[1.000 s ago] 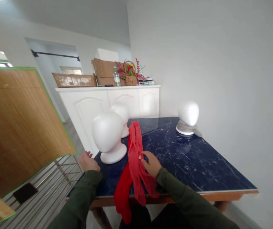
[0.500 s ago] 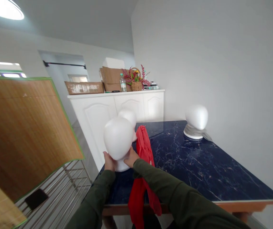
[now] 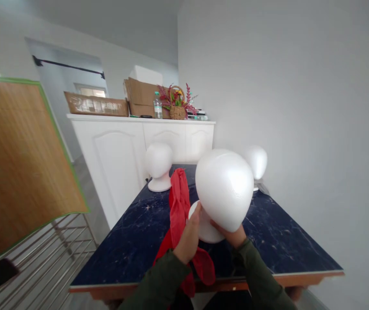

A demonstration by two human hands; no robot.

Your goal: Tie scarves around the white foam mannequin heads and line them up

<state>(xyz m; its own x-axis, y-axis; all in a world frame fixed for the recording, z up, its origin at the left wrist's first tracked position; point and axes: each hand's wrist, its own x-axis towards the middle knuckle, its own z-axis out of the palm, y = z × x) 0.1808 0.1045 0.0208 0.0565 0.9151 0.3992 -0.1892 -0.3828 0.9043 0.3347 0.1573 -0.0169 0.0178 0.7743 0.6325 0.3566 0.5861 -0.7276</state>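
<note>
Both my hands hold a white foam mannequin head (image 3: 223,189) by its neck and base, lifted above the dark blue marble table (image 3: 281,241) and tilted toward me. My left hand (image 3: 189,237) wraps the left side of the base. My right hand (image 3: 234,236) cups it from below on the right. A red cloth (image 3: 178,206) lies on the table just left of the head and hangs over the near edge.
Two more white foam heads stand on the table, one at the far left (image 3: 158,165) and one at the far right (image 3: 257,161). A white cabinet (image 3: 113,146) with boxes and a flower basket (image 3: 177,105) stands behind. A bamboo mat (image 3: 16,159) and metal rack (image 3: 42,254) are at left.
My right hand let go of the red cloth. Both hands took hold of the near-left foam head, lifted it and carried it right, over the cloth, toward me.
</note>
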